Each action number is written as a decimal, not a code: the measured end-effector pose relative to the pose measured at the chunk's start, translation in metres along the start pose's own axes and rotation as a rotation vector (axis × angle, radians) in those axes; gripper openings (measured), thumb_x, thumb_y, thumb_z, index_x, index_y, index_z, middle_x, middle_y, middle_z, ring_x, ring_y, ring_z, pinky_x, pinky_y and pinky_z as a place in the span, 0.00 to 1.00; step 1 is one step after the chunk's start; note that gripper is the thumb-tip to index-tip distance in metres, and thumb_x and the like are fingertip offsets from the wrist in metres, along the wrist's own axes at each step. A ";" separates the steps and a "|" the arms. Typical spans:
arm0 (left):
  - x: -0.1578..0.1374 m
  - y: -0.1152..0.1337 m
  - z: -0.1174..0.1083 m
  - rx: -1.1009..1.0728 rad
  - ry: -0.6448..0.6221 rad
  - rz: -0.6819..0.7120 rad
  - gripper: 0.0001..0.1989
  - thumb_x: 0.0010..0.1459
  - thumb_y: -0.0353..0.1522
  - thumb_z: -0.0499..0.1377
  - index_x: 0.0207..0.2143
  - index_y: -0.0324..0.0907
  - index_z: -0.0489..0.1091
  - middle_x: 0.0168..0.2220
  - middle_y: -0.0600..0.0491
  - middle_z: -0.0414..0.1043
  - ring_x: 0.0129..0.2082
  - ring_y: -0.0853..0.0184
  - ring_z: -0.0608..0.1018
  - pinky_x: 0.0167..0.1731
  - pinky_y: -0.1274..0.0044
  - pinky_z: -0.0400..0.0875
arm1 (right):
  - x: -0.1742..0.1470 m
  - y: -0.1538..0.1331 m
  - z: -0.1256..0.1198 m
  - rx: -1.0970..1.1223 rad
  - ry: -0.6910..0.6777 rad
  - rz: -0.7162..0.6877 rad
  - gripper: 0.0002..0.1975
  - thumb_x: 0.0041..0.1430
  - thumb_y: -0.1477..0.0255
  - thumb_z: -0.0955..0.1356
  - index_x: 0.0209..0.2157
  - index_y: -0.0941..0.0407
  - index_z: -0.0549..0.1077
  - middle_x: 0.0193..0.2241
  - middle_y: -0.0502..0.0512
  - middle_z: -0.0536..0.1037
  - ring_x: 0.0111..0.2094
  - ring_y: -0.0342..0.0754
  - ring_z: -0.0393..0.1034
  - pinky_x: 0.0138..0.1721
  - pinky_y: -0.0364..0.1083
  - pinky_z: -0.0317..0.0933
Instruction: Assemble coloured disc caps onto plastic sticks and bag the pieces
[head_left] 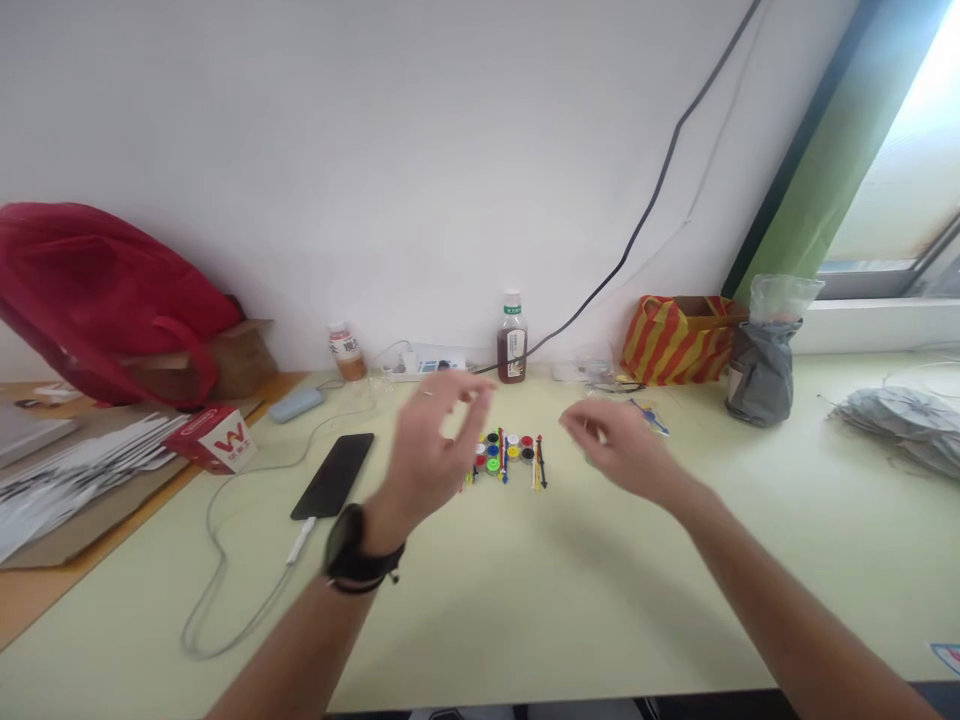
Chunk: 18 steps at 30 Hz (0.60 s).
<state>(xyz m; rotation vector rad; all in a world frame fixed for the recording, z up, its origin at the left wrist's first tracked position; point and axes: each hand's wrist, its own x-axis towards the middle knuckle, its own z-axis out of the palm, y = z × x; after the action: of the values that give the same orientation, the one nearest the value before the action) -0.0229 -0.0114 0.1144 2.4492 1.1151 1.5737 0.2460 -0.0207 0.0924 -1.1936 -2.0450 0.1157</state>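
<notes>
My left hand (435, 440) is raised over the table, blurred, with the thumb and fingers curved and a gap between them; nothing shows in it. To the right, my right hand (622, 445) hovers with its fingers curled in and the tips together; whatever they may hold is hidden. Between the hands lie small round coloured discs (513, 453) in red, white, blue, green, yellow and black. Thin arrow-tipped plastic sticks (541, 463) lie among and beside them, in several colours. My left hand covers part of this group.
At the left lie a black phone (332, 476) on a cable, a red-and-white box (211, 440) and a red bag (105, 290). Drink bottles (513, 345) stand by the wall. A striped bag (675, 340), a grey bag (761, 375) and grey discs (904, 425) are at the right.
</notes>
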 end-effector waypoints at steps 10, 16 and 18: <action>-0.061 -0.048 0.081 0.183 -0.508 0.111 0.20 0.70 0.30 0.54 0.61 0.50 0.68 0.57 0.46 0.69 0.51 0.54 0.70 0.54 0.58 0.69 | -0.018 0.043 0.092 -0.146 -0.358 0.129 0.12 0.69 0.77 0.62 0.43 0.52 0.77 0.39 0.54 0.80 0.42 0.50 0.74 0.38 0.45 0.57; -0.061 -0.047 0.080 0.128 -0.507 0.073 0.13 0.69 0.29 0.55 0.52 0.49 0.73 0.53 0.50 0.74 0.50 0.57 0.70 0.54 0.61 0.68 | -0.021 0.043 0.084 -0.090 -0.344 0.078 0.10 0.69 0.77 0.61 0.36 0.53 0.72 0.36 0.53 0.76 0.38 0.49 0.71 0.36 0.46 0.57; -0.062 -0.049 0.082 0.092 -0.497 0.075 0.11 0.69 0.29 0.55 0.48 0.49 0.74 0.50 0.51 0.76 0.49 0.58 0.71 0.54 0.62 0.69 | -0.022 0.042 0.080 -0.048 -0.306 0.056 0.09 0.67 0.78 0.61 0.36 0.53 0.70 0.36 0.54 0.75 0.38 0.50 0.70 0.37 0.46 0.59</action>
<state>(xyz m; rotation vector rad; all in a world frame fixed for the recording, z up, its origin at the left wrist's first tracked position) 0.0013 0.0172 0.0072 2.7422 1.0290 0.8542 0.2306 0.0084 0.0049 -1.3293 -2.2881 0.2929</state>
